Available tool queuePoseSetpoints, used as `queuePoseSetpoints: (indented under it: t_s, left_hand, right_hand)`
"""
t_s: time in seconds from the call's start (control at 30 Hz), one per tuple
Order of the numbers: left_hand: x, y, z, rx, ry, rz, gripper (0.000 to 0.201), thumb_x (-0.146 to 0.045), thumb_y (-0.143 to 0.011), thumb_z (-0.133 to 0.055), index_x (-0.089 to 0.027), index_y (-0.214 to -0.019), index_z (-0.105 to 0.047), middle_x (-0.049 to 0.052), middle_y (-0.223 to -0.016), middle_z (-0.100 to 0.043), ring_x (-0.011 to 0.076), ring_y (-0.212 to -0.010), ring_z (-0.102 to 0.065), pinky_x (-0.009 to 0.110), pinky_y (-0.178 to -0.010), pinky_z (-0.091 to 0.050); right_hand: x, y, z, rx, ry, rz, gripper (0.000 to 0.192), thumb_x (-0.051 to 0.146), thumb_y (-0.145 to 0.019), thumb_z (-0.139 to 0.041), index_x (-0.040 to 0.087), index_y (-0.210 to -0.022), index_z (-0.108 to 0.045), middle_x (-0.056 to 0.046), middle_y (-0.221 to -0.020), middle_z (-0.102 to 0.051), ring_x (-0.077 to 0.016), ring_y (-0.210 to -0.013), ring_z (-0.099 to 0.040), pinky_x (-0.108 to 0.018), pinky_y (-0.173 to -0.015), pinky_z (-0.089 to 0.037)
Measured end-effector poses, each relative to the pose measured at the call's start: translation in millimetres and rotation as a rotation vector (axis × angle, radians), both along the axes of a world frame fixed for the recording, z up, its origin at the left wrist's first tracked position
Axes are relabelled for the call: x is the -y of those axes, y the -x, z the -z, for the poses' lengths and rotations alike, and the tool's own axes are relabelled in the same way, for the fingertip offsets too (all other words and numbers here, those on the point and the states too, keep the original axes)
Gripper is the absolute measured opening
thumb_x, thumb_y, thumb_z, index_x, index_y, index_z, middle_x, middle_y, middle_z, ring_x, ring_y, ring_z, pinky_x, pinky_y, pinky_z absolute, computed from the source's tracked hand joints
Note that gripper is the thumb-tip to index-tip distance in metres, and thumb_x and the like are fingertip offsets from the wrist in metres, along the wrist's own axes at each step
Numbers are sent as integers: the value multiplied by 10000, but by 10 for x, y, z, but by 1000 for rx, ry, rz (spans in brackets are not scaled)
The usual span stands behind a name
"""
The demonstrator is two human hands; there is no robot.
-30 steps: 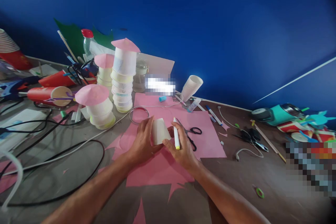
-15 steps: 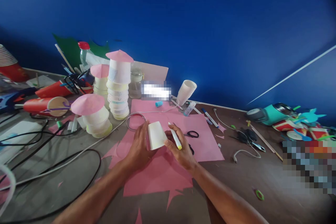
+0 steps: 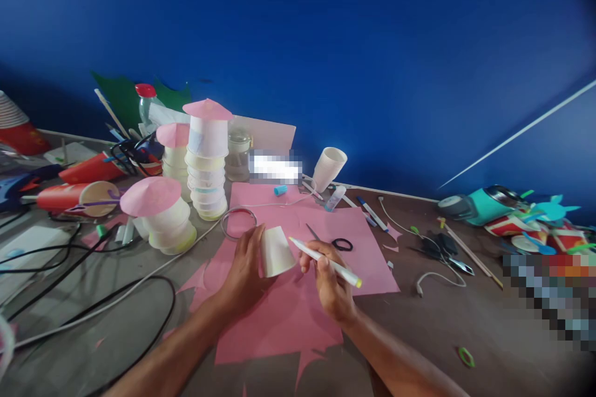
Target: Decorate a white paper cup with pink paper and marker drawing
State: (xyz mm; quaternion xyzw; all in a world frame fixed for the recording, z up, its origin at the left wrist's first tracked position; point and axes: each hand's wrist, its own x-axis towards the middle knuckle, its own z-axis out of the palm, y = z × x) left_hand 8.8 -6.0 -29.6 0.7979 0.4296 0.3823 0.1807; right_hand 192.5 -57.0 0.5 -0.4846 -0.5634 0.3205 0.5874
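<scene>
While the clutter at the far left — red cones (image 3: 88, 183), black cables (image 3: 93, 298), pink-roofed cup towers (image 3: 205, 161) — sits well apart from the work, worth leaving it all alone and keeping elbows off the cables. Nearer the middle, left hand (image 3: 244, 270) wrapped around a white paper cup (image 3: 276, 251), fingers curled behind it, cup upside down and tilted, just above the pink paper sheet (image 3: 279, 310) on the table (image 3: 442, 322). Best to keep that grip firm but light — thin cup walls likely dent under a squeeze — and to brace the rim end against the palm so the wall does not flex under the nib. Just to the right, right hand (image 3: 328, 279) closed on a white marker (image 3: 325, 254) in a writing pinch, tip pointing at the cup's side, close to touching though contact too fine to tell. Sensible to rest the heel of that hand for steadiness and to turn the cup rather than the wrist. Further right, scissors (image 3: 338, 243) lying on the pink sheet, near enough to snag a sleeve or knuckle; beyond them loose pens (image 3: 372, 212) and a teal flask (image 3: 484, 203), well apart.
</scene>
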Motion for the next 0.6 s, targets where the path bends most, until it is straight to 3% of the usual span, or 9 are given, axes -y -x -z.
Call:
queuePoseSetpoints:
  t_s: [0.1,0.2,0.6]
  left_hand:
    - [3,-2,-7,-13,2,8,963,-228,-748,-728,-262,-1512,-142,173,-1394,-434,384,-1316,-449,590,-1077,-436]
    - [7,0,-21,-15,-2,18,938,-225,-760,-716,-246,-1510,-152,177,-1386,-436,383,-1309,-457,583,-1063,-451]
    - [8,5,16,-19,-46,-9,890,-327,-777,-735,-185,-1489,-221,205,-1370,-468,378,-1279,-488,556,-1025,-490]
  right_hand:
    - [6,74,-41,-73,5,-25,311,490,-969,-485,222,-991,-641,9,-663,-586,-149,-595,-548,-298,-605,-487]
    - [-1,124,-61,-118,54,-3,331,515,-943,-523,209,-916,-646,18,-619,-577,-130,-531,-506,-266,-534,-445]
    - [-23,136,-52,-151,33,-29,337,491,-965,-499,193,-878,-630,22,-615,-559,-112,-539,-476,-248,-543,-415]
